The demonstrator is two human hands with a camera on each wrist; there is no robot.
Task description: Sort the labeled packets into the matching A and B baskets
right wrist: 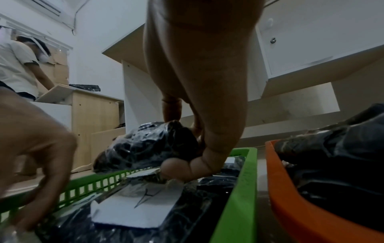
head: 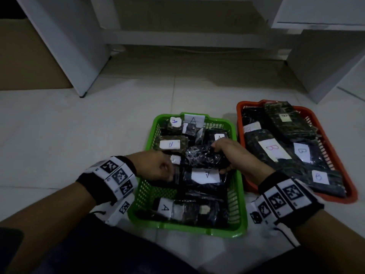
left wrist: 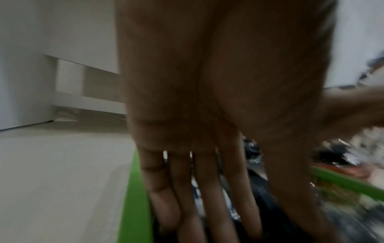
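**Sorting packets over two baskets on the floor**

Down on a pale tiled floor point(head: 79, 135), two baskets sit side by side, almost touching. On the left is a green basket point(head: 240, 194), crowded with dark wrapped packets bearing white labels marked A point(head: 205, 176). On the right is an orange basket point(head: 349, 186), filled nearly to its rim with dark packets marked B point(head: 273, 150).

Both hands are over the green basket. The right hand point(head: 235, 155) has its grip curled round a dark plastic-wrapped packet point(head: 203, 159), lifted just above the others; its label is not visible. The left hand point(head: 156, 169) reaches in at the basket's left edge, fingers point(left wrist: 207, 189) fairly straight and pointing down among the packets; whether it pinches anything cannot be told.

Open floor lies to the left of the green basket and beyond both. White furniture point(head: 65, 46) stands further back, well apart from the baskets. The right wrist view shows another person point(right wrist: 18, 69) in the background by cardboard boxes.
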